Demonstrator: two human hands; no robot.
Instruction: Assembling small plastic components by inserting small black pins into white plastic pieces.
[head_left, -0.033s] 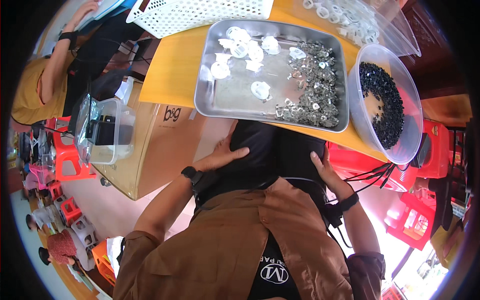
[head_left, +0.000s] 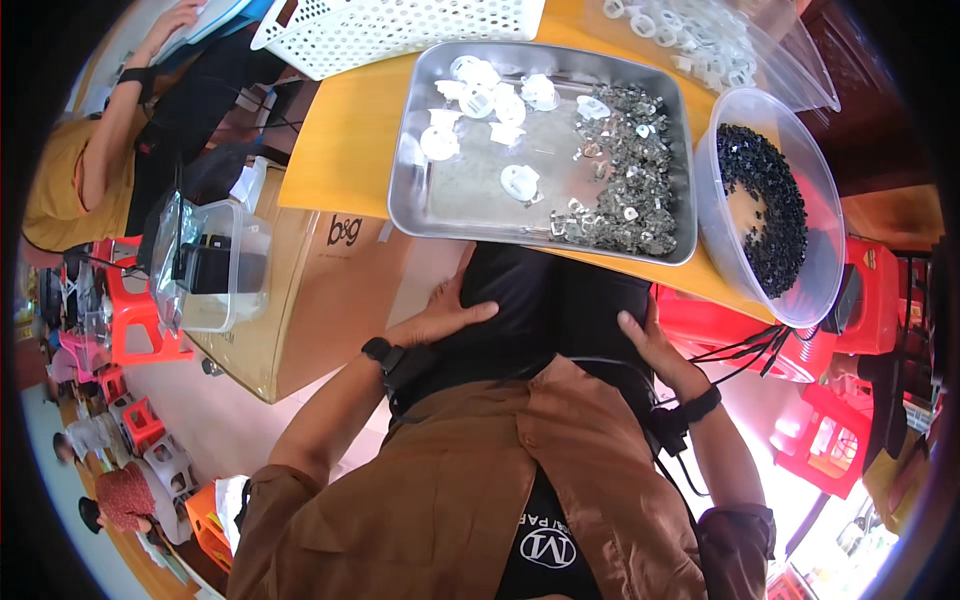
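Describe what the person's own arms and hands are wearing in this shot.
Both hands are bare. The left hand has a black band with a small black unit at the wrist. The right hand has a black wrist strap too, with thin black cables trailing from it. Brown shirt sleeves are rolled up to about the elbows.

Both forearms come up from the lower edge, elbows bent outward. The left hand lies flat, palm down, fingers together and extended, on the person's own lap. The right hand rests likewise, fingers pointing up. Each wrist wears a black band.
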